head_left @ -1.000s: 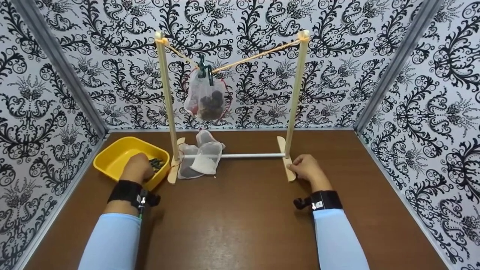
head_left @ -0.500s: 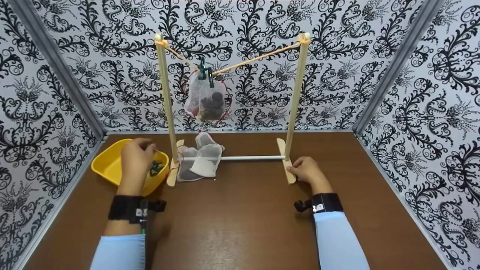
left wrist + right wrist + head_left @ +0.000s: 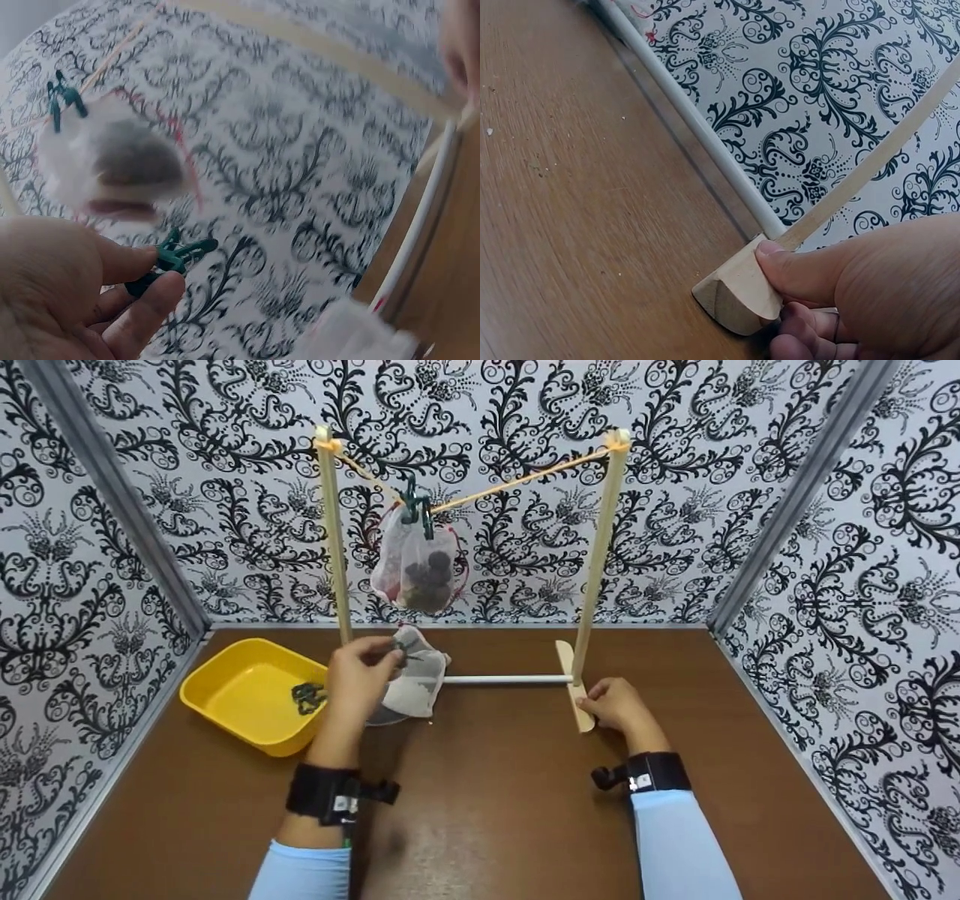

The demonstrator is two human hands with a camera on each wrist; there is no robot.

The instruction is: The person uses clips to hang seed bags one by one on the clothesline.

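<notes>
My left hand (image 3: 358, 679) pinches a dark green clothespin (image 3: 171, 259) between thumb and fingers, in front of the left post. Behind it, mesh bags (image 3: 416, 682) lie on the table near the rack's white crossbar (image 3: 510, 679). My right hand (image 3: 616, 703) grips the wooden foot (image 3: 742, 292) of the rack's right post, thumb on top. An orange string (image 3: 525, 478) sags between the two posts. From it hang two white mesh bags with red drawstrings, held by green clothespins (image 3: 66, 101); the front bag (image 3: 427, 574) has dark round lumps inside.
A yellow tub (image 3: 247, 690) stands at the left, with several green clothespins (image 3: 307, 697) in its right corner. Patterned panels with grey edge strips rise behind and at both sides of the brown table (image 3: 487, 795).
My left hand has come up out of the yellow tub with a clothespin and moved right, across the left post. The right hand keeps its grip on the foot.
</notes>
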